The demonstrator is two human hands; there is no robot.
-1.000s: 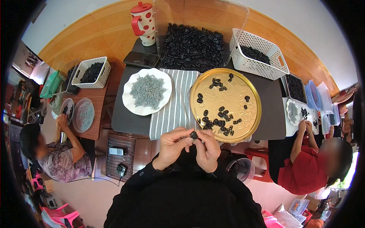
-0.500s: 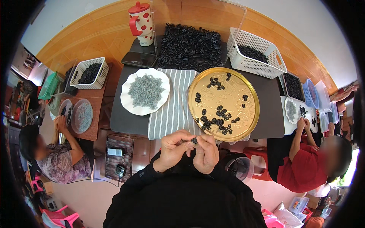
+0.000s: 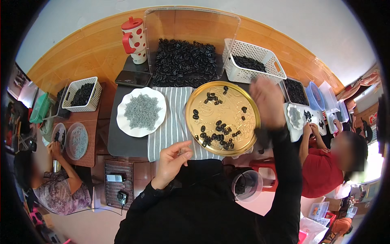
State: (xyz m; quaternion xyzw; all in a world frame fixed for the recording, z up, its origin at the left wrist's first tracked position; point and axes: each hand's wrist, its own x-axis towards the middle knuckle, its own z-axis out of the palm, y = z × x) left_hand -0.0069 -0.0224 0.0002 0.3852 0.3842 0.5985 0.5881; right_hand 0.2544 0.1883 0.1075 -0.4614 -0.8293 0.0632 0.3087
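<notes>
My left hand hovers at the near edge of the striped cloth, its thumb and forefinger apart with nothing visible between them. Smeared by motion, my right hand is over the right rim of the round gold tray, just in front of the white perforated basket; its fingers cannot be made out. Several small black plastic pieces lie scattered on the tray, mostly toward its near side. Left of the cloth, a scalloped white plate bears a heap of small grey spring-like pieces.
Black parts fill a clear bin at the back. A phone and a red-lidded spotted tumbler stand beside it. People work at tables on both sides. A clear bucket and red stool are below the table's right side.
My hands have parted from a small black piece they held together. The right hand has swung far and right across the tray; the left has stayed near the cloth. The view has shifted.
</notes>
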